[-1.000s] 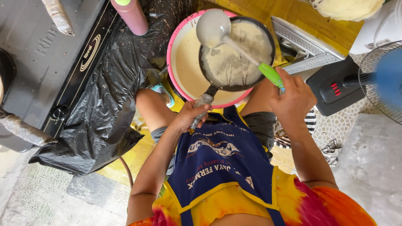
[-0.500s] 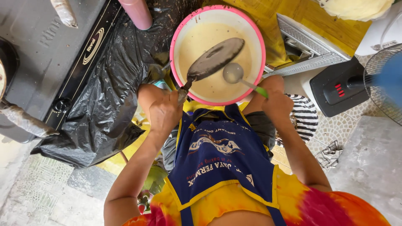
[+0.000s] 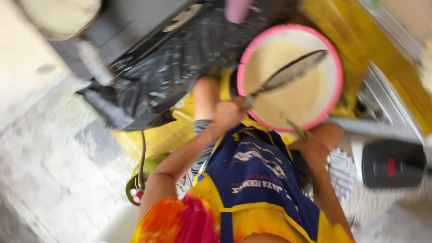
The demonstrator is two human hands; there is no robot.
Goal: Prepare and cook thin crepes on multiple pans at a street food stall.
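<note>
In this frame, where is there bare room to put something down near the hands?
Free: the pale stone floor left of the black plastic sheet. Crowded: the left hand holds a tilted pan over the pink-rimmed batter basin; the right hand grips a green handle beside it; a black appliance blocks the right.
</note>
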